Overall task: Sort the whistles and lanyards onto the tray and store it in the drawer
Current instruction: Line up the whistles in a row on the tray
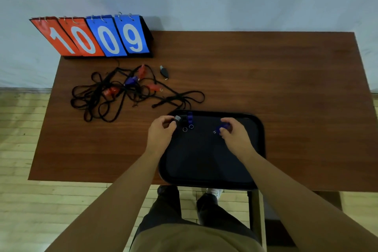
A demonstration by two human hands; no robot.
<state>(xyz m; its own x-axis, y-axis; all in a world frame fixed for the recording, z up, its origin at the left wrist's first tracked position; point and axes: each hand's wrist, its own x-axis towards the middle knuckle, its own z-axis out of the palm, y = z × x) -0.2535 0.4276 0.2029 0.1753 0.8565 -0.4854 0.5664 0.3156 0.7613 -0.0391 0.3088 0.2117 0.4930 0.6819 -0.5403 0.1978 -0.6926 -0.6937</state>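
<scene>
Head view: a grey-tipped whistle [177,118] is being pinched by the left hand [162,132] at the far-left corner of the black tray [260,129], just beside a blue whistle [190,117] lying there. A second blue whistle [222,128] is being gripped by the right hand [234,134] over the tray. The tangled lanyards [114,96] are being borne by the surface [266,77] beyond

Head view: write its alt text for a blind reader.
Over a black tray on a wooden table, the left hand pinches a dark whistle and the right hand grips a blue whistle. Two more whistles lie on the tray. Beyond lie tangled black lanyards with red and blue whistles and a flip scoreboard reading 10 09.
</scene>
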